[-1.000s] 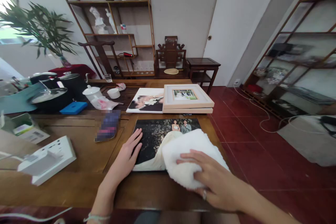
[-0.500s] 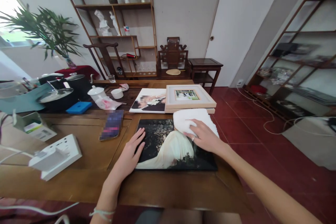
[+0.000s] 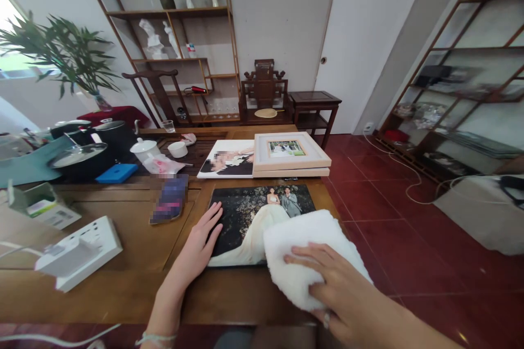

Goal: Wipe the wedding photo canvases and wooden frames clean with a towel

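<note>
A large dark wedding photo print [image 3: 249, 212] lies flat on the wooden table [image 3: 135, 240] in front of me. My left hand [image 3: 199, 248] rests flat on the print's left edge, fingers spread. My right hand [image 3: 333, 283] presses flat on a white fluffy cloth [image 3: 303, 248] that covers the print's near right corner. Behind the print are a second unframed photo [image 3: 227, 158] and two stacked light wooden frames [image 3: 289, 154].
A white power strip [image 3: 79, 251] and a small box [image 3: 43, 204] lie at the left. Pots [image 3: 79, 155], a white teapot [image 3: 143, 147], a cup and a blue pad stand farther back left. Red tile floor with cables is at the right; shelves and chairs behind.
My right hand has drawn the white cloth from the print's far right corner back to its near right corner. The left hand has stayed on the print's left edge.
</note>
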Demonstrator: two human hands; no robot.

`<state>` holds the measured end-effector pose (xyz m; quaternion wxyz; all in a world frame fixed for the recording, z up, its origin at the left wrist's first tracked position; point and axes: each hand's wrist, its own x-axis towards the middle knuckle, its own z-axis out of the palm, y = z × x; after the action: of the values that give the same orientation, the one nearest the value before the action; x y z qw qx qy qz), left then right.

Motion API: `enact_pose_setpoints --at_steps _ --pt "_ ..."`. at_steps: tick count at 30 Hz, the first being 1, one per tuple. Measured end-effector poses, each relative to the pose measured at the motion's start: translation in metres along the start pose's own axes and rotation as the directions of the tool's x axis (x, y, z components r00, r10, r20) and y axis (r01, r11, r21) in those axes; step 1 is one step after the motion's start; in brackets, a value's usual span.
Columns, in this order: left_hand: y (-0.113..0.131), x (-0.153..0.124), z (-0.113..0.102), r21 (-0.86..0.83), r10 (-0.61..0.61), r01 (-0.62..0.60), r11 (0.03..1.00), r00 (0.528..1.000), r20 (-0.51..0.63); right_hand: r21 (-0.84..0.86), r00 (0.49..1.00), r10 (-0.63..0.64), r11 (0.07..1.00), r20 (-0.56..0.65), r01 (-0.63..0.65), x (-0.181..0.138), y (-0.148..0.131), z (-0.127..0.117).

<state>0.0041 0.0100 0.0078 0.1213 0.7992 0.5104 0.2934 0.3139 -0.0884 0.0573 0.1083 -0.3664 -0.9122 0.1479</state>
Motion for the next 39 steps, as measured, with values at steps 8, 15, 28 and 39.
enact_pose_setpoints --at_steps 8,15,28,39 --pt "-0.003 -0.001 0.001 -0.002 0.012 -0.012 1.000 1.000 0.005 -0.081 0.980 0.064 0.993 -0.188 -0.081 0.052 0.070 -0.016" --pt "-0.001 -0.002 0.000 -0.003 -0.007 0.007 1.000 1.000 0.026 -0.125 0.975 0.072 0.987 -0.209 -0.099 0.091 0.103 -0.025" --pt "0.002 -0.001 0.000 0.002 -0.034 0.034 0.999 0.999 0.022 -0.038 0.999 -0.015 0.999 -0.041 0.014 0.027 0.007 0.004" --pt "0.001 -0.002 0.000 -0.008 -0.037 0.038 0.999 0.998 0.055 -0.035 0.990 0.010 0.999 -0.139 -0.015 0.066 0.043 -0.014"
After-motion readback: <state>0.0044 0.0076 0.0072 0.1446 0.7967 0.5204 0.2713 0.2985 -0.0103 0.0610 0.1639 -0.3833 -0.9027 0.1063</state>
